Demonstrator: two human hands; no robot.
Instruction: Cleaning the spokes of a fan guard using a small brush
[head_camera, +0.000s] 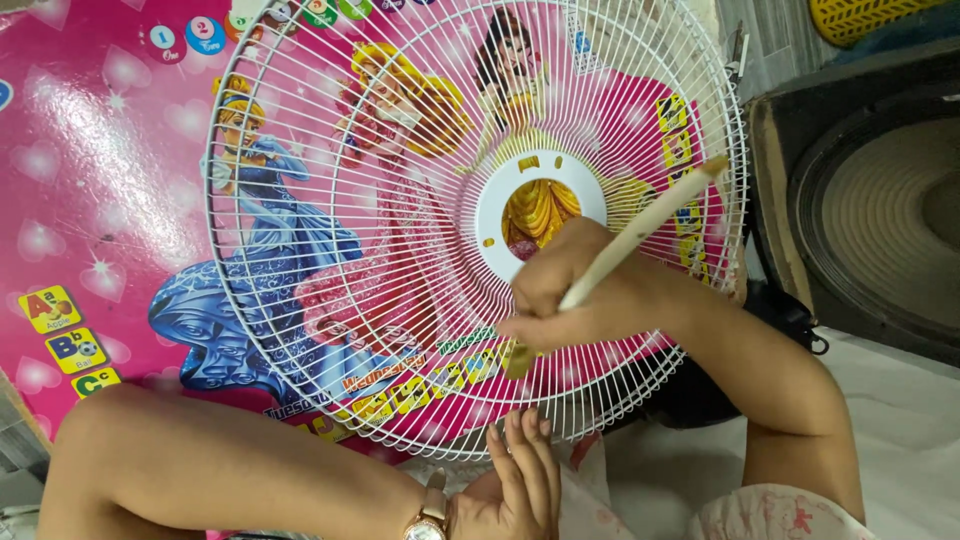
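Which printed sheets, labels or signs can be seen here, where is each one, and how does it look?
Poster: flat under the fan guard, filling the left and middle; glossy pink with pale hearts and cartoon figures in blue, red and yellow dresses.
Small picture tiles: on the poster's lower left edge; yellow and green squares.
Round badges: along the poster's top edge; blue and green circles.
No screens or packages show.

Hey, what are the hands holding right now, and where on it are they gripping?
The right hand holds a paintbrush on the lower part of its pale handle, near the bristles. The left hand grips the near rim of the white wire fan guard.
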